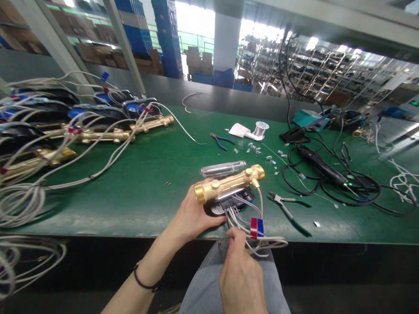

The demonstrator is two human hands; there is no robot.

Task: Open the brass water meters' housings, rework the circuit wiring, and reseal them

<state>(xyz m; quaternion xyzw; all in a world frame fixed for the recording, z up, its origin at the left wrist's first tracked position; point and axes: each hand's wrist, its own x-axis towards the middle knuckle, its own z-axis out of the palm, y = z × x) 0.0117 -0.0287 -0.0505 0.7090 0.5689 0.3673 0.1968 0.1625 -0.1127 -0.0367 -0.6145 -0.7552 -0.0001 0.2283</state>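
A brass meter (229, 182) with a threaded pipe body and a black housing lies tilted at the front edge of the bench. My left hand (190, 213) is closed around its left side, thumb along the lower edge of the housing. White wires (240, 223) leave the open housing, and a red and blue tag (257, 228) sits on the cable. Below the housing, my right hand (240, 270) pinches a thin dark tool (228, 219), its tip among the wire ends. Most of this tool is hidden by my fingers. A clear plastic piece (223, 169) rests behind the meter.
Green-handled cutters (291, 210) and a soldering iron (322, 165) with looped cable lie right. Blue-handled pliers (221, 141), a solder spool (261, 129) and small scattered pieces lie behind. Several brass meters (101, 136) with coiled white cables (24, 203) fill the left side.
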